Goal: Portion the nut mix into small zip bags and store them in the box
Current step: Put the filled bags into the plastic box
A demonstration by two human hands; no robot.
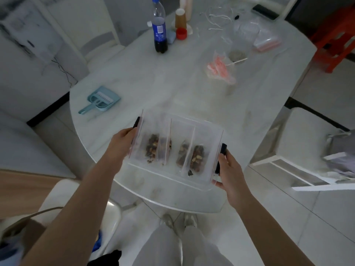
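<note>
Here, both hands (left [120,144], right [229,169]) gripping the clear box [192,181] of nut bags [153,148]; no legible writing.

Box [173,181] on near table [153,81] edge, L hand [120,144] at its left end, R hand [229,169] at right. Four nut bags [153,147] side by side inside. Dustpan [100,99] behind-left; bottle [159,28] far behind; spare bags [221,69] behind-right.

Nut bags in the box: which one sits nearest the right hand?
The rightmost nut bag, closest to the right hand at the box end; the others lie further left.
</note>
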